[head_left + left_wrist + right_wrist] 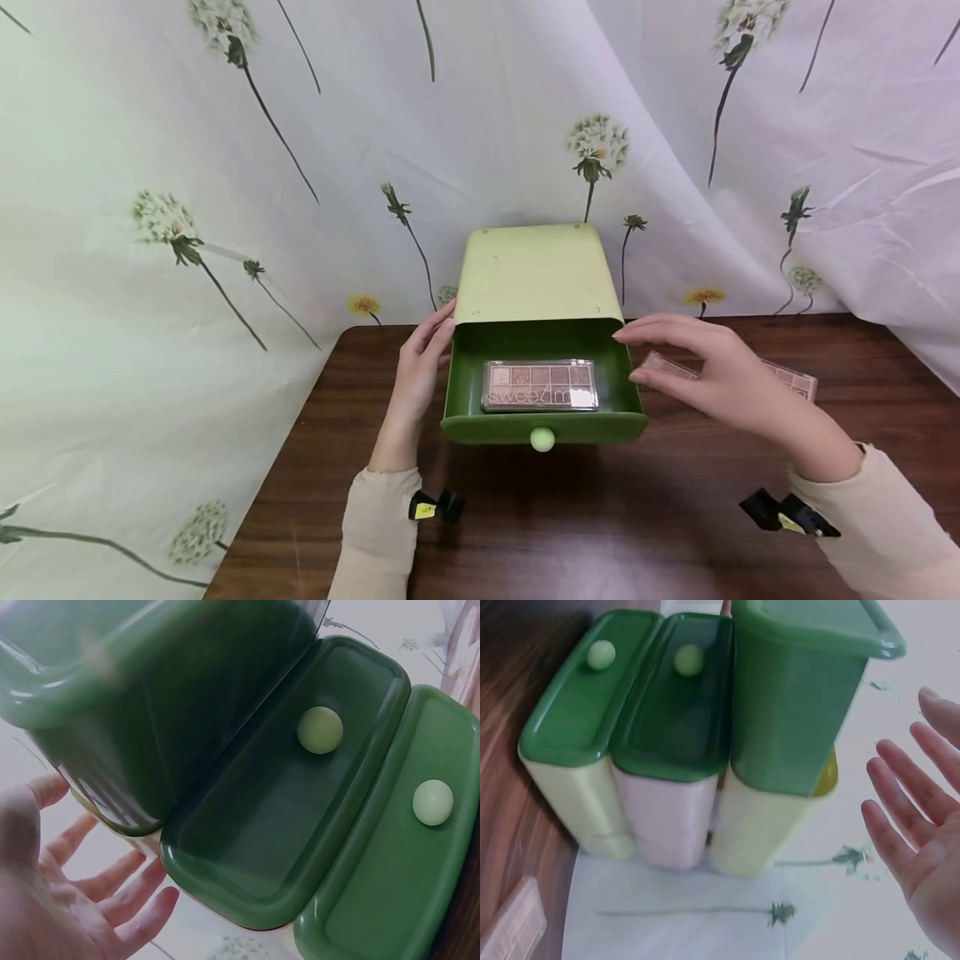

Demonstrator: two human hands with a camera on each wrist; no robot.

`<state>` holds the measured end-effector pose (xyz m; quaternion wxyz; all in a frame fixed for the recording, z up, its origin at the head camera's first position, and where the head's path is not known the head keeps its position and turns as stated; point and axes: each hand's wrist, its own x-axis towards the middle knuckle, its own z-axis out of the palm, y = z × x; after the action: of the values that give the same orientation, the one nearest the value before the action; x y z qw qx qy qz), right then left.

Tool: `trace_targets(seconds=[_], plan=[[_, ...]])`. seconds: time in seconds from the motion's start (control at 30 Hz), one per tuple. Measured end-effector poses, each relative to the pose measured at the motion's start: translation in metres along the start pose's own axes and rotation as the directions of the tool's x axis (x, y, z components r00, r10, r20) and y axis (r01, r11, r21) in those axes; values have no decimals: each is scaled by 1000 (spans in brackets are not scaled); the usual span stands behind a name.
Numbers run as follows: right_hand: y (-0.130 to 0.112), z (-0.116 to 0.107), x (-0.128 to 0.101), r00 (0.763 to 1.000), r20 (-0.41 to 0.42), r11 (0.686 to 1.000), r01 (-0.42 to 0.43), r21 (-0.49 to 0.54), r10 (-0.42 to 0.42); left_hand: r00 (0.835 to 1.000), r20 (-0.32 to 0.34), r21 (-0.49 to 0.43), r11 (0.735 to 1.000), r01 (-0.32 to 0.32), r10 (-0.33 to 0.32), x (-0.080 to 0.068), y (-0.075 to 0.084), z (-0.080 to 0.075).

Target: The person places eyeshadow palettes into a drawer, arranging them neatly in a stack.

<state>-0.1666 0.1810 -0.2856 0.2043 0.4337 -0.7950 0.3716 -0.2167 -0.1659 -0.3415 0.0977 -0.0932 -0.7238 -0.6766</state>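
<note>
A small drawer cabinet (536, 275) with a pale green shell stands on the table, its green top drawer (491, 430) pulled out. Inside that drawer lies an eyeshadow palette (540, 385) with a clear lid and two rows of pans. My left hand (416, 375) rests its extended fingers along the cabinet's left side, as the left wrist view also shows. On the other side, my right hand (720, 375) hovers by the drawer's right wall with fingers spread and nothing in them. Two lower drawers (675, 712) with round knobs are closed.
To the right on the brown table (885, 467), two more palettes (797, 382) lie partly behind my right hand. A white cloth (510, 125) printed with dandelions hangs right behind the cabinet.
</note>
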Motion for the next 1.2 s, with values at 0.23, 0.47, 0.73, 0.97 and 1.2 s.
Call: trace_targets(seconds=[0.23,0.47,0.73,0.97,1.2], plan=[[13,-13,-20,996,-74,993,-60,-97,53,1000,-13,-7,1000,-1,1,3,0,2],[31,-7,-44,969,-144,967,-219,-130,200,999,-32,16,1000,-12,13,2,-3,3],[62,4,-70,914,-203,923,-375,-86,352,999,-42,17,1000,-18,19,-2,-7,3],[93,11,-87,880,-155,884,-463,-68,449,998,-36,18,999,-50,50,-3,-11,1],[119,11,-97,847,-118,847,-528,-68,518,998,-27,26,998,-57,58,0,-11,0]])
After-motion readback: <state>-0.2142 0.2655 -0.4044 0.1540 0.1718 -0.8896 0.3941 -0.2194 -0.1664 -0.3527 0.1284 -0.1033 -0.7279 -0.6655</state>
